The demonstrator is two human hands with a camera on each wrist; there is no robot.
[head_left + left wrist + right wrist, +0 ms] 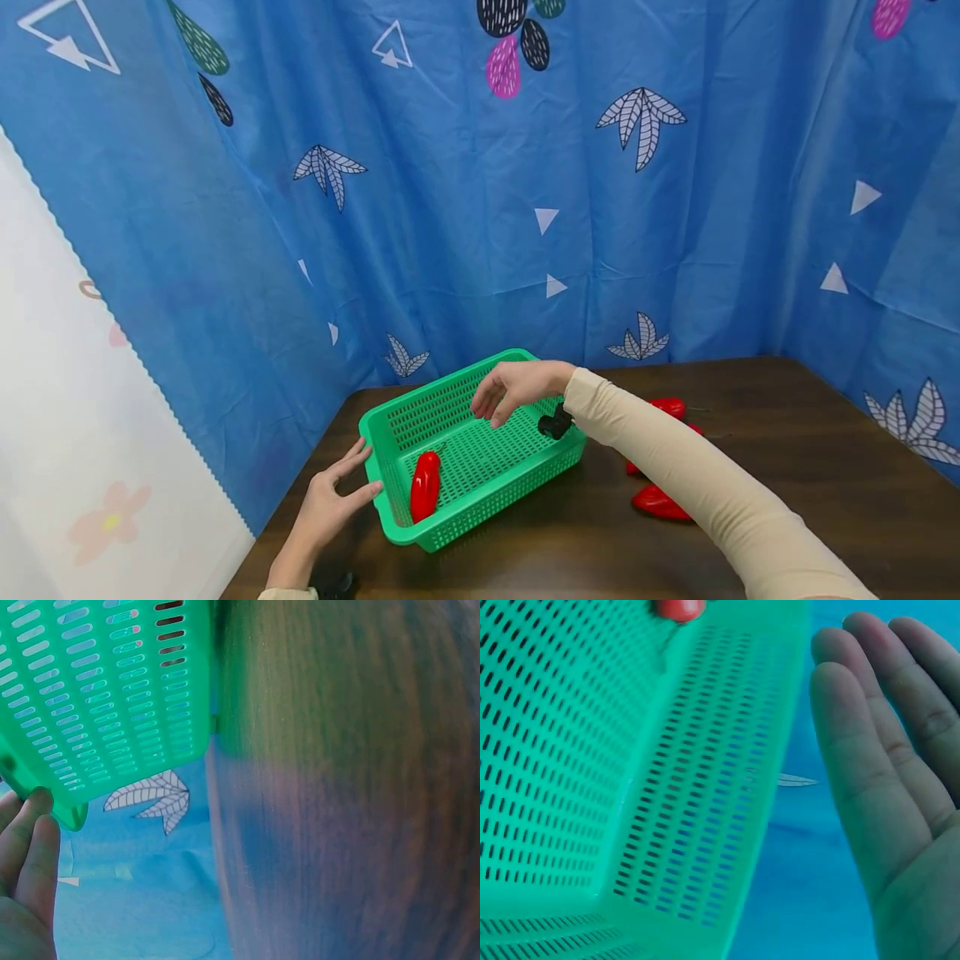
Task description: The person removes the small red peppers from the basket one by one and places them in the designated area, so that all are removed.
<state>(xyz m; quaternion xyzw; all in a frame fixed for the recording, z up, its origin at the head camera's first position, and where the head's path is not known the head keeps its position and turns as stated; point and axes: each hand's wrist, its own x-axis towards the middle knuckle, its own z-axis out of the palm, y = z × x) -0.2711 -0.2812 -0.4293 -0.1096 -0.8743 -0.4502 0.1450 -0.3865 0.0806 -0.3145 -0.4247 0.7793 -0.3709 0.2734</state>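
Note:
A green plastic basket (480, 487) with slotted walls stands on the table. Inside it, at the left end, lies a glossy red chili pepper (425, 487), its thin stem pointing toward the back. My left hand (327, 502) touches the basket's left end, fingertips and thumb spread along the rim; the left wrist view shows the fingers (36, 847) nearly straight against it. Over the basket's back right part hovers my right hand (522, 387), bent down at the wrist. It holds nothing, and its fingers (866, 772) look loosely extended in the right wrist view.
Several more red chili peppers (660, 504) lie on the dark wooden table (795, 467) to the right, partly hidden by my right sleeve (690, 467). A blue patterned curtain (465, 208) hangs behind the table, and a white cloth (67, 400) is on the left.

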